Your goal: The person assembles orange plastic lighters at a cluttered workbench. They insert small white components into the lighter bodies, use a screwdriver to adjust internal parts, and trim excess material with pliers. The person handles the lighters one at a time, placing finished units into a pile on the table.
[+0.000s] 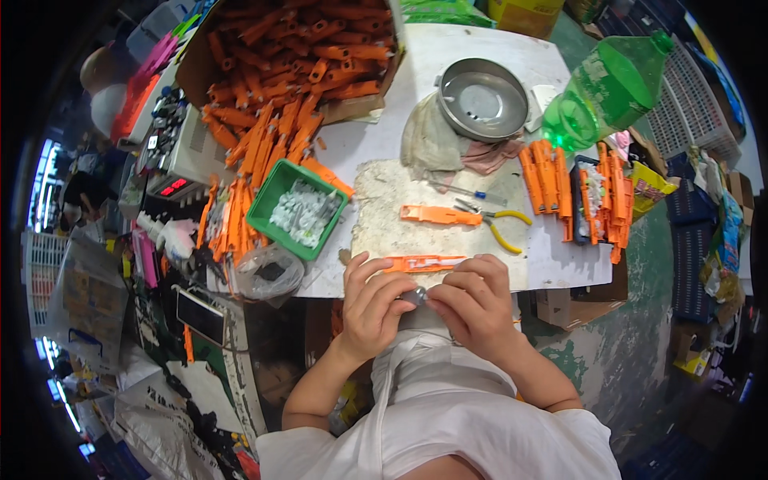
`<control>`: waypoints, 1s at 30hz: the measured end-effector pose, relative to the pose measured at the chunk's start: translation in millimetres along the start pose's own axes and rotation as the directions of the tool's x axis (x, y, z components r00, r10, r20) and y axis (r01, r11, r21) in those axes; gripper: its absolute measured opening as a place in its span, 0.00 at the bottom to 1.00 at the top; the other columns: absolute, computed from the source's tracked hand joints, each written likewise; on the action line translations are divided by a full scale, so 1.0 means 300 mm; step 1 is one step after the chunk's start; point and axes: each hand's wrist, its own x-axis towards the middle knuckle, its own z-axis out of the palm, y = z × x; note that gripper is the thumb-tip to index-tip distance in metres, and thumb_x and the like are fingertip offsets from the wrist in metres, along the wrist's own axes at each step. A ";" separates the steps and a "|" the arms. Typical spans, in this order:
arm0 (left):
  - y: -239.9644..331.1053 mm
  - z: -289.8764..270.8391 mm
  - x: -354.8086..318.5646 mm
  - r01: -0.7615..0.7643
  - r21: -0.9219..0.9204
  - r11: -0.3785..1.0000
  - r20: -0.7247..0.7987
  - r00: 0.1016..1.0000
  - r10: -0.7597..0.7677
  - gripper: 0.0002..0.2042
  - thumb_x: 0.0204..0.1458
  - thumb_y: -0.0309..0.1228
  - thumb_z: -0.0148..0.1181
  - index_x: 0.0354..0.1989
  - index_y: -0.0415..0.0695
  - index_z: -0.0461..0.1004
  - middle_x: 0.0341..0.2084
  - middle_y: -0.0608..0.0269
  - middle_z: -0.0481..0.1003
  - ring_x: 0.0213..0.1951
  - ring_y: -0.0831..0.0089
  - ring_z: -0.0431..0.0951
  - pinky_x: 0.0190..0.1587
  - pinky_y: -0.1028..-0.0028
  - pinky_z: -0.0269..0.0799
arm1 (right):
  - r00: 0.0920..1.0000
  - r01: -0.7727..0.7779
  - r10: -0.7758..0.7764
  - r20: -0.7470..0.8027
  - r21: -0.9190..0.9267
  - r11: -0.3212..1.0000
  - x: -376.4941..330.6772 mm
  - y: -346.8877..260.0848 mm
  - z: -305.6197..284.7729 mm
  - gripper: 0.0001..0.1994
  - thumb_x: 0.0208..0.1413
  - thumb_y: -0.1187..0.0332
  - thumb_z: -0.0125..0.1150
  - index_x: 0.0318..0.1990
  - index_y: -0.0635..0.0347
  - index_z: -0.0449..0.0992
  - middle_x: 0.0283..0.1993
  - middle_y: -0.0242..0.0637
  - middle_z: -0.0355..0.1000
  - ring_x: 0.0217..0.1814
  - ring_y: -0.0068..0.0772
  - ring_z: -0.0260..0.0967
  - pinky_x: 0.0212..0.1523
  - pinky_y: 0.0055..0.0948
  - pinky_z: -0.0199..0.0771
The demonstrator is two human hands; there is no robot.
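Between the fingertips of my left hand (pixel 374 306) and my right hand (pixel 474 304) is a small grey rounded part (pixel 415 296), pinched from both sides at the table's near edge. Its exact kind is hard to make out. Just beyond my fingers lies an open orange plastic housing (pixel 424 262) with a white strip inside. Farther off, a second orange housing (pixel 440 216) rests on the worn pale board (pixel 380 200). Yellow-handled pliers (pixel 502 228) lie at its right end, and a pen (pixel 468 192) lies behind it.
A green bin (pixel 264 210) of small white and grey parts stands left, beside a clear bag (pixel 270 272). A carton (pixel 388 72) overflows with orange housings at far left. A metal bowl (pixel 484 98) sits on cloth at the back; a green bottle (pixel 612 92) and stacked housings (pixel 548 180) are right.
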 end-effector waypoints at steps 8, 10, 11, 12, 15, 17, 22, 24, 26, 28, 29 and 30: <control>0.011 0.031 -0.003 -0.013 0.119 0.993 0.017 1.000 0.011 0.09 0.54 0.35 0.56 0.37 0.42 0.74 0.34 0.63 0.75 0.46 0.59 0.70 0.57 0.53 0.56 | 0.997 -0.056 0.057 0.047 -0.022 0.998 -0.006 0.007 -0.003 0.11 0.43 0.67 0.67 0.35 0.56 0.74 0.35 0.32 0.68 0.45 0.37 0.63 0.50 0.41 0.62; 0.014 0.043 -0.002 -0.029 0.127 0.992 0.022 0.999 0.026 0.09 0.53 0.35 0.56 0.37 0.42 0.75 0.34 0.63 0.75 0.46 0.60 0.70 0.57 0.53 0.57 | 0.996 -0.068 0.070 0.056 -0.040 0.997 -0.019 0.014 0.001 0.11 0.44 0.67 0.67 0.35 0.56 0.74 0.35 0.32 0.68 0.44 0.37 0.64 0.49 0.40 0.62; 0.016 0.047 -0.003 -0.034 0.134 0.990 0.025 0.999 0.031 0.09 0.53 0.35 0.57 0.37 0.42 0.75 0.34 0.63 0.75 0.46 0.60 0.70 0.57 0.53 0.57 | 0.994 -0.085 0.088 0.069 -0.044 0.995 -0.026 0.018 0.001 0.11 0.44 0.67 0.67 0.35 0.56 0.74 0.35 0.32 0.68 0.44 0.37 0.64 0.49 0.41 0.62; 0.018 0.049 -0.003 -0.038 0.137 0.990 0.025 0.999 0.034 0.09 0.53 0.35 0.57 0.37 0.43 0.75 0.34 0.63 0.75 0.46 0.60 0.70 0.57 0.53 0.57 | 0.991 -0.103 0.106 0.082 -0.048 0.994 -0.030 0.021 0.000 0.10 0.45 0.67 0.67 0.35 0.56 0.74 0.35 0.32 0.68 0.44 0.37 0.63 0.49 0.41 0.62; 0.024 0.050 -0.004 -0.038 0.141 0.989 0.020 0.999 0.035 0.09 0.52 0.34 0.58 0.37 0.43 0.75 0.35 0.63 0.74 0.46 0.61 0.70 0.57 0.53 0.57 | 0.990 -0.121 0.120 0.073 0.004 0.993 -0.021 0.009 -0.016 0.10 0.45 0.67 0.66 0.34 0.57 0.73 0.35 0.33 0.67 0.44 0.37 0.63 0.50 0.41 0.62; 0.025 0.051 -0.005 -0.029 0.130 0.991 0.016 0.999 0.028 0.09 0.51 0.34 0.58 0.37 0.43 0.75 0.35 0.63 0.74 0.46 0.61 0.70 0.57 0.54 0.57 | 0.991 -0.098 0.099 0.085 -0.021 0.995 -0.038 0.018 -0.008 0.10 0.45 0.66 0.66 0.34 0.57 0.73 0.35 0.33 0.67 0.44 0.37 0.63 0.50 0.41 0.62; 0.034 0.055 -0.022 -0.032 0.111 0.993 0.029 0.999 0.029 0.09 0.50 0.33 0.59 0.37 0.43 0.75 0.35 0.63 0.74 0.46 0.62 0.70 0.57 0.54 0.57 | 0.985 -0.114 0.113 0.132 -0.006 0.994 -0.058 0.022 -0.012 0.11 0.45 0.68 0.65 0.35 0.56 0.72 0.36 0.33 0.65 0.46 0.37 0.62 0.51 0.41 0.61; 0.034 0.053 -0.031 -0.022 0.109 0.994 0.029 0.999 0.019 0.09 0.49 0.33 0.59 0.37 0.43 0.75 0.36 0.63 0.74 0.46 0.62 0.70 0.57 0.54 0.58 | 0.986 -0.131 0.129 0.110 0.017 0.991 -0.048 0.008 -0.014 0.10 0.45 0.68 0.65 0.33 0.56 0.72 0.35 0.33 0.65 0.45 0.37 0.62 0.51 0.41 0.61; 0.026 0.055 -0.048 -0.012 0.107 0.994 0.036 0.999 0.009 0.10 0.49 0.33 0.60 0.38 0.43 0.76 0.36 0.63 0.74 0.46 0.62 0.70 0.57 0.54 0.58 | 0.988 -0.108 0.106 0.111 0.006 0.994 -0.053 0.007 -0.006 0.09 0.45 0.68 0.65 0.32 0.57 0.72 0.35 0.33 0.65 0.44 0.37 0.62 0.50 0.41 0.61; 0.030 0.049 -0.054 -0.020 0.108 0.994 0.073 0.997 0.012 0.11 0.50 0.34 0.59 0.39 0.42 0.75 0.35 0.63 0.74 0.46 0.59 0.69 0.57 0.54 0.58 | 0.989 -0.098 0.098 0.112 0.001 0.995 -0.060 0.010 0.003 0.09 0.45 0.68 0.65 0.32 0.57 0.72 0.34 0.33 0.65 0.44 0.37 0.62 0.49 0.40 0.61; 0.031 0.047 -0.058 -0.024 0.108 0.994 0.091 0.996 0.014 0.11 0.50 0.34 0.59 0.39 0.42 0.75 0.34 0.62 0.75 0.46 0.58 0.69 0.57 0.54 0.58 | 0.989 -0.101 0.101 0.112 0.002 0.995 -0.064 0.013 0.007 0.09 0.45 0.68 0.65 0.32 0.57 0.72 0.34 0.33 0.65 0.44 0.37 0.62 0.49 0.40 0.62; 0.029 0.044 -0.061 -0.037 0.127 0.991 0.107 0.994 0.023 0.12 0.49 0.34 0.60 0.39 0.42 0.75 0.35 0.62 0.74 0.47 0.58 0.69 0.57 0.53 0.58 | 0.988 -0.105 0.104 0.112 0.002 0.995 -0.068 0.015 0.012 0.09 0.45 0.68 0.65 0.32 0.57 0.72 0.34 0.33 0.65 0.44 0.38 0.62 0.49 0.40 0.62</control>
